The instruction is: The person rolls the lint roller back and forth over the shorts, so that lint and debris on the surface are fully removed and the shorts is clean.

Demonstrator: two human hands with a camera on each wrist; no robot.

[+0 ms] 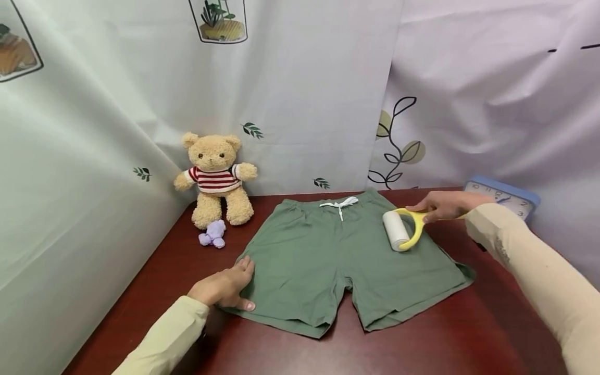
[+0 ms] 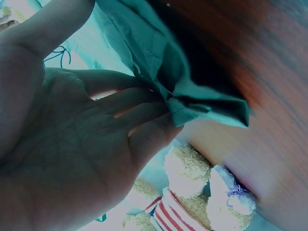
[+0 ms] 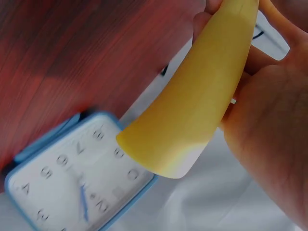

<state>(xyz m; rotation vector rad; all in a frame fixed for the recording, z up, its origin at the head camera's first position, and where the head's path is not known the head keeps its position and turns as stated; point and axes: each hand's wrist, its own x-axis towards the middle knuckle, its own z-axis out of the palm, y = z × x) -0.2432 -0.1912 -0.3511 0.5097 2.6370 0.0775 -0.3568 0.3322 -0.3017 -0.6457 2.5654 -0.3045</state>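
Green drawstring shorts lie spread on the dark red table. In the head view my right hand grips the yellow handle of a lint roller, whose white cylinder rests on the upper right part of the shorts. The right wrist view shows the broad end of that yellow handle beside my palm. My left hand rests on the left edge of the shorts, fingers extended. In the left wrist view the fingers touch the shorts' green fabric at its edge.
A teddy bear in a striped shirt sits at the back left, with a small purple toy before it. A blue-framed clock stands at the back right behind my right wrist. White printed cloth hangs around the table.
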